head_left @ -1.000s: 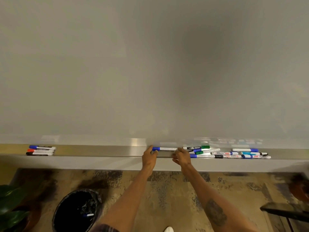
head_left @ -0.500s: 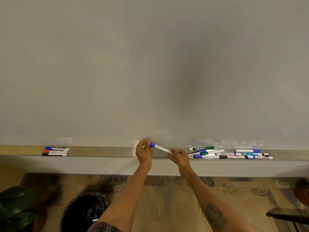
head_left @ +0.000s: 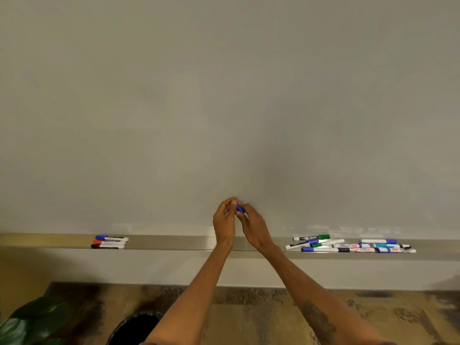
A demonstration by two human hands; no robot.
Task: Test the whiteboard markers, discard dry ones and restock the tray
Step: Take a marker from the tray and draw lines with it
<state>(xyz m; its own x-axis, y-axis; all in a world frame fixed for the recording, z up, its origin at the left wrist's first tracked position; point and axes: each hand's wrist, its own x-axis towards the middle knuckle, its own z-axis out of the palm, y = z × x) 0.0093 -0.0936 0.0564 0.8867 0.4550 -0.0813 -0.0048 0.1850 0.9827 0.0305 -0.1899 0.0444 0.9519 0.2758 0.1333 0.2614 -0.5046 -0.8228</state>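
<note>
Both hands meet in front of the whiteboard [head_left: 224, 95], just above the metal tray [head_left: 179, 242]. Between them is a blue-capped marker [head_left: 240, 209], mostly hidden by fingers. My left hand [head_left: 224, 220] pinches its blue cap end with thumb and fingers. My right hand [head_left: 254, 226] grips the white barrel. Three markers [head_left: 109, 242] in blue, red and black lie side by side at the tray's left. A loose pile of several markers [head_left: 348, 246] lies at the tray's right.
A black bin [head_left: 135, 328] stands on the floor below my left arm. Green plant leaves [head_left: 34, 322] fill the bottom left corner. The floor is patterned brown and tan.
The blue marker has left the tray and risen in front of the board. My hands have closed in together around it, hiding most of the barrel.
</note>
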